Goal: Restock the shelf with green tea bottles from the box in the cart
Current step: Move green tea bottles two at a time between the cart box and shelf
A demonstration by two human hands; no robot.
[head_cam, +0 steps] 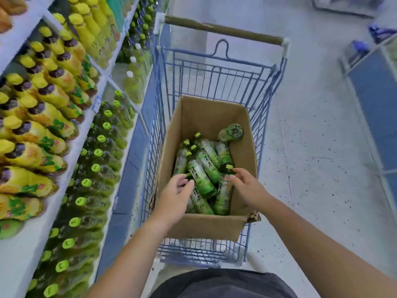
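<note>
An open cardboard box [206, 226] stands in a blue wire cart [217, 78]. Several green tea bottles [200, 179] with green caps lie piled in its near half. One more bottle [232, 132] lies apart against the far right wall. My left hand [175, 194] reaches into the box at the left, its fingers curled over a bottle's neck. My right hand [245, 186] is at the right, fingertips touching a bottle just below its cap. Neither bottle is lifted. On the left, the lower shelf [126, 147] holds rows of green-capped tea bottles [96, 168].
The upper shelf [64, 175] carries yellow-capped bottles [43, 112]. The cart's brown handle [223, 29] is at the far end. Speckled floor [311, 168] lies to the right, with another blue shelf unit [373, 97] at the right edge.
</note>
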